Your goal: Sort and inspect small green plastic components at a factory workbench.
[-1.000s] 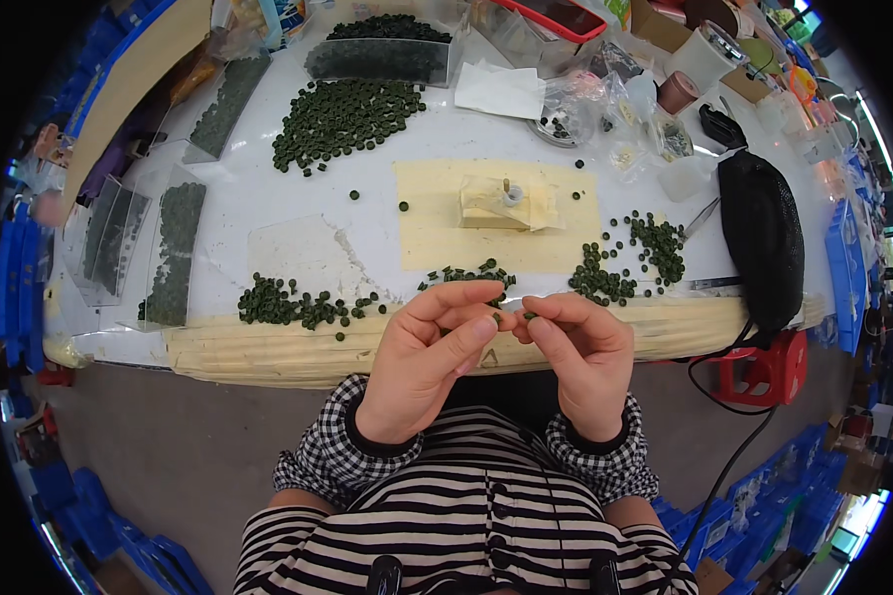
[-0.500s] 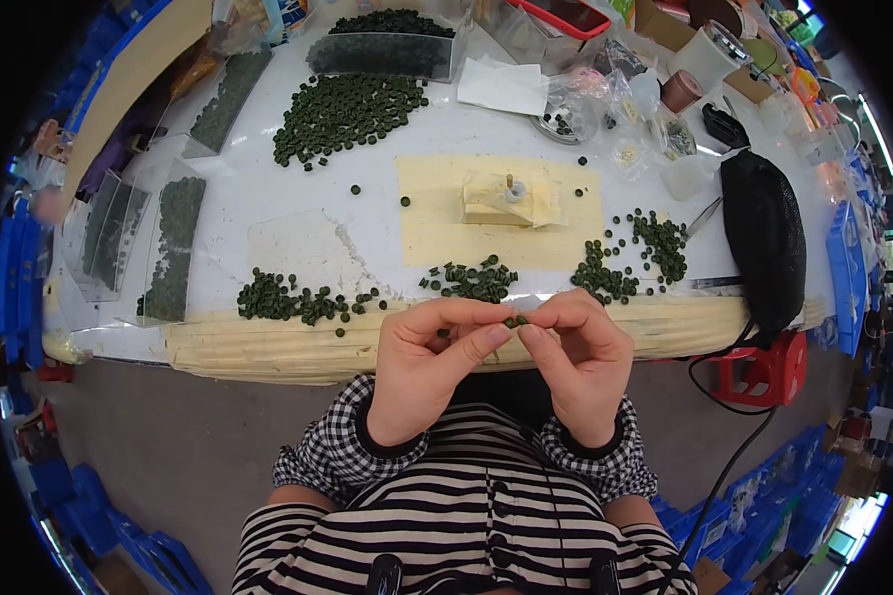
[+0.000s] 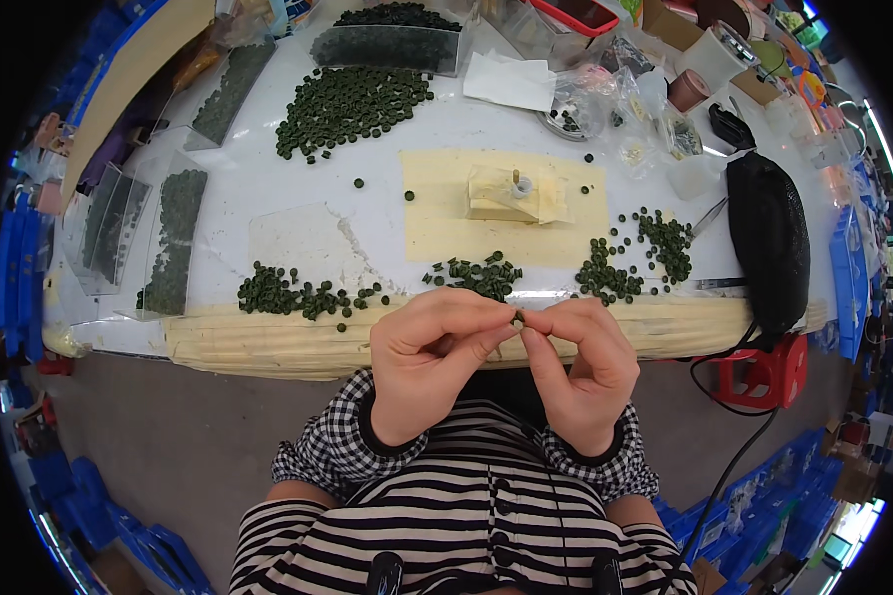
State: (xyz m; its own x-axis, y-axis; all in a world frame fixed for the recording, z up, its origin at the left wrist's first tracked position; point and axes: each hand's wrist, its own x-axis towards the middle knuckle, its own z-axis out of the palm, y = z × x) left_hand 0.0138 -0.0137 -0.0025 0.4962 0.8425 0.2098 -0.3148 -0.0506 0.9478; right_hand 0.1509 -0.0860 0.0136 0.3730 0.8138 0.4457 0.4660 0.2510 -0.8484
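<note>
At the table's front edge, my left hand [image 3: 429,359] and my right hand [image 3: 587,369] meet fingertip to fingertip. Between the pinched thumbs and forefingers is a small dark green round piece [image 3: 518,319], mostly covered by the fingers. Both hands are closed on it. Just beyond them lies a small pile of similar green pieces [image 3: 474,278]. Another pile [image 3: 303,296] spreads to the left, and further clusters [image 3: 608,272] sit to the right. A tape-covered block [image 3: 506,196] with a small upright pin stands on a yellowish sheet [image 3: 432,223] farther back.
A large heap of green pieces [image 3: 347,107] lies at the back left, near clear trays [image 3: 177,238] holding more. Tweezers [image 3: 709,216] and a black bag-like object [image 3: 767,243] are at the right. Plastic bags [image 3: 630,119] and a white paper [image 3: 509,79] occupy the back.
The small green piece has turned between my fingertips and now shows more edge-on. My fingers have shifted slightly; the table view has moved a little with my head.
</note>
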